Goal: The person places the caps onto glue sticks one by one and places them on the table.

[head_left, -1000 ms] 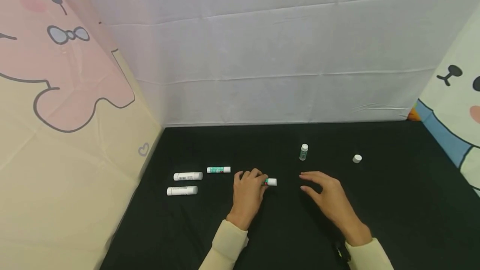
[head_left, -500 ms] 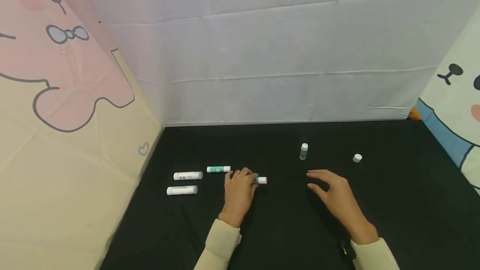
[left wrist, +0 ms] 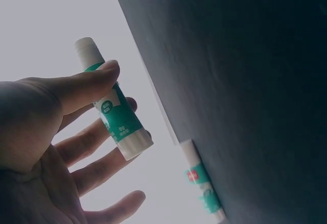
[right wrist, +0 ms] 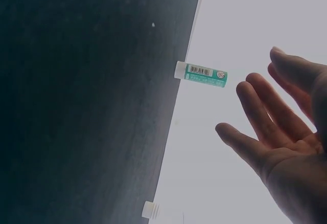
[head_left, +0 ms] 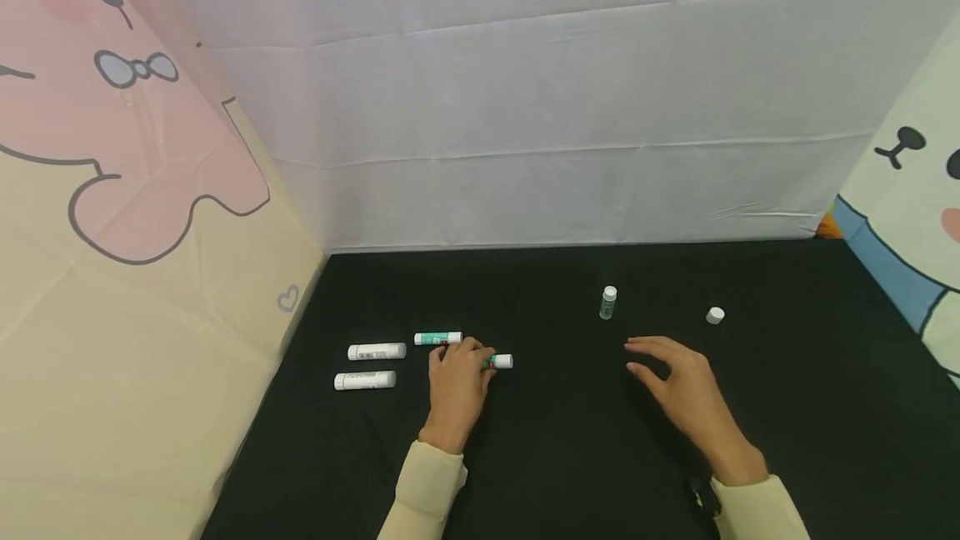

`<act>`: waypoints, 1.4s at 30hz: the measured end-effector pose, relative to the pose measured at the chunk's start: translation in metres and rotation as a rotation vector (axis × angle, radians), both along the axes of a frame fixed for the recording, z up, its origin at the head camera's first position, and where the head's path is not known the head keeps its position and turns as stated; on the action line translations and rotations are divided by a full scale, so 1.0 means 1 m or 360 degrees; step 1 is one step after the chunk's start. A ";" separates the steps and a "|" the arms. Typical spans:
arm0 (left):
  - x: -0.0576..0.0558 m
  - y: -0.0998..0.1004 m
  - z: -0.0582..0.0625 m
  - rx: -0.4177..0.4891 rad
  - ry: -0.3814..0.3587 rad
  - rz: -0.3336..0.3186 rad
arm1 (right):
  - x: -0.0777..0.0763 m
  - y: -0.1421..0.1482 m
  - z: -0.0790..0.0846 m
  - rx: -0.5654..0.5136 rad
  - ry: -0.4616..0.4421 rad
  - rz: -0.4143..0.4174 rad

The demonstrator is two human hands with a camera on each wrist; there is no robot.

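My left hand (head_left: 456,386) pinches a green-and-white glue stick (left wrist: 125,119) between thumb and fingers, low over the black table. In the head view its white end (head_left: 504,362) pokes out to the right of the hand, while the rest is mostly covered. Just beyond that hand lies another green glue stick (head_left: 438,338) on its side. My right hand (head_left: 686,386) hovers further right, thumb and fingers apart and curved, with nothing between them. Behind it a small green glue stick (head_left: 607,303) stands upright, white end on top.
Two larger white glue sticks (head_left: 377,352) lie side by side at the left of the black table (head_left: 570,457). A small white cap (head_left: 716,316) sits toward the back right. A white cloth (head_left: 495,107) hangs behind the table, and printed cloths flank it.
My left hand has slid left across the table with the glue stick, nearing the one lying on its side. My right hand has drifted slightly right, still holding nothing.
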State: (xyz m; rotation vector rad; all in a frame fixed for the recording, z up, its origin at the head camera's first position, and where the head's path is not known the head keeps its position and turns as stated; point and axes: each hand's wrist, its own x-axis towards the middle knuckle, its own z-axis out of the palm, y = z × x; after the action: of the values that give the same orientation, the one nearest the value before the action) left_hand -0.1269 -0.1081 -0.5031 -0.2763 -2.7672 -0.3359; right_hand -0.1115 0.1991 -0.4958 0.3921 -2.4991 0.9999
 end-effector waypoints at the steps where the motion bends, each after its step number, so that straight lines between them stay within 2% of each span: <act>1: 0.000 -0.002 0.000 0.0002 0.0001 0.0003 | 0.000 0.001 0.000 0.0001 0.0003 -0.0007; 11: 0.002 -0.017 0.001 0.0032 -0.0031 0.0055 | -0.002 0.010 -0.005 0.0028 0.0067 -0.0034; 24: 0.005 -0.036 0.002 0.0045 -0.0052 0.0120 | -0.004 0.023 -0.002 0.0042 -0.0008 -0.0078; 42: 0.007 -0.054 0.000 -0.0018 -0.0119 0.0179 | -0.007 0.041 -0.004 0.0049 -0.0019 -0.0095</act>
State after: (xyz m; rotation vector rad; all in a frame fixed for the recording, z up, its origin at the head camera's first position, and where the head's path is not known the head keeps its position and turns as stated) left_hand -0.1195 -0.1625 -0.5035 -0.1123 -2.8447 -0.3078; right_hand -0.1181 0.2400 -0.4994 0.3199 -2.5242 0.9443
